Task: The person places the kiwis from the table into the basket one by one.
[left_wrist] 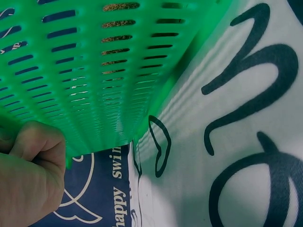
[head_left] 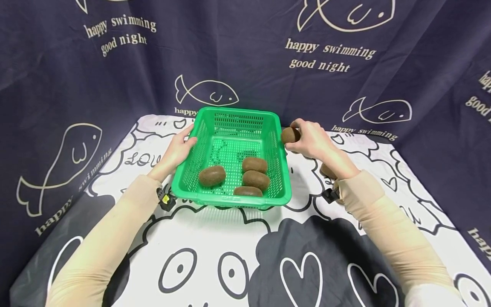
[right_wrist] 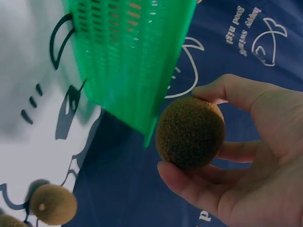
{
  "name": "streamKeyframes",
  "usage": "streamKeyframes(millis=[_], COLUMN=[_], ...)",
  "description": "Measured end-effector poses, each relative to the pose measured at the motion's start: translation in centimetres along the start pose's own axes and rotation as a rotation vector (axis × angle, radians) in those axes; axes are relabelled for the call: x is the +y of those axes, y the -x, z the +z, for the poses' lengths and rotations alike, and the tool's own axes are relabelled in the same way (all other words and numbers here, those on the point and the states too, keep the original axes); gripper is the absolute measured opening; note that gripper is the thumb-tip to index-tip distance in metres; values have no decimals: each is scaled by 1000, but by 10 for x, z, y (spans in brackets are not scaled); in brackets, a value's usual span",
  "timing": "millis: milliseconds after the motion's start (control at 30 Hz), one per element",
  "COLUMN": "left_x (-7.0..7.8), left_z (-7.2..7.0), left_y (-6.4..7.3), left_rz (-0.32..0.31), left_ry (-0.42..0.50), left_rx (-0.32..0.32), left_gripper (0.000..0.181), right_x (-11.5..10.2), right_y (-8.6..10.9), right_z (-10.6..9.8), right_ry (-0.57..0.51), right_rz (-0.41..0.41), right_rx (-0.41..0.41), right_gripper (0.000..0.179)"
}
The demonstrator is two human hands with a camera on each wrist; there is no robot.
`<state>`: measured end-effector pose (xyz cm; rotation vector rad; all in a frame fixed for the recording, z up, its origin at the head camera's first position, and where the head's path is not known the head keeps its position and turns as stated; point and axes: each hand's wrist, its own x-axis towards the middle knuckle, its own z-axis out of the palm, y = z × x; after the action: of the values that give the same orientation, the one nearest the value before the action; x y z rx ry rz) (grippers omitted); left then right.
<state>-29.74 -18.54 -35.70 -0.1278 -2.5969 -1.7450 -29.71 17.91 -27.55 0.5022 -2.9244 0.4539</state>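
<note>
A green plastic basket (head_left: pixel 230 199) with slotted walls stands on the table, and several brown kiwis (head_left: pixel 212 176) lie in its near half. My left hand (head_left: pixel 177 149) grips the basket's left rim, thumb over the edge; the left wrist view shows its fingers (left_wrist: pixel 40 142) curled at the rim. Beyond the right rim, my right hand (head_left: pixel 312 138) holds another kiwi (head_left: pixel 290 135) between thumb and fingers. In the right wrist view this fuzzy kiwi (right_wrist: pixel 190 133) appears just outside the basket wall (right_wrist: pixel 128 71), at about rim height.
Under my right wrist, a kiwi (head_left: pixel 328 171) lies on the table, partly hidden by the arm. The right wrist view shows loose kiwis (right_wrist: pixel 53 204) there. A white patterned cloth (head_left: pixel 207 238) covers the table; a dark blue fish-print curtain (head_left: pixel 253 51) hangs behind.
</note>
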Motion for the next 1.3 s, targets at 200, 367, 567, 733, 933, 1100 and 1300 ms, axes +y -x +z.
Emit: streamKeyframes(millis=[200,367,567,733,933,1100,1300], left_x=[0,0,0,1,-1,-4,-2], left_z=[0,0,0,0,0,1,2], left_y=[0,-1,-1,0,-2,-2,-2], left_rz=[5,-3,-13,-20,-13,-23,-23], left_ry=[-10,5,7,7,-25,-31,-28], left_rx=[-1,-6,-8,-10,6,6,5], left_gripper=[56,56,56,56,56,56,57], right_x=[-15,-28,-42,-51,-61,-70,-79], right_y=[2,4,7,6,9,12,16], right_z=[-2,2,9,15,22,28,33], right_ry=[-27,-34,-38,-42,-52,-80,-111], right_rz=[-47,-94,-150,-194,-211,-268,-310], right_rx=[19,15,-2,-25,-75,-105,-123], right_gripper=[47,48,48,50,54,51,49])
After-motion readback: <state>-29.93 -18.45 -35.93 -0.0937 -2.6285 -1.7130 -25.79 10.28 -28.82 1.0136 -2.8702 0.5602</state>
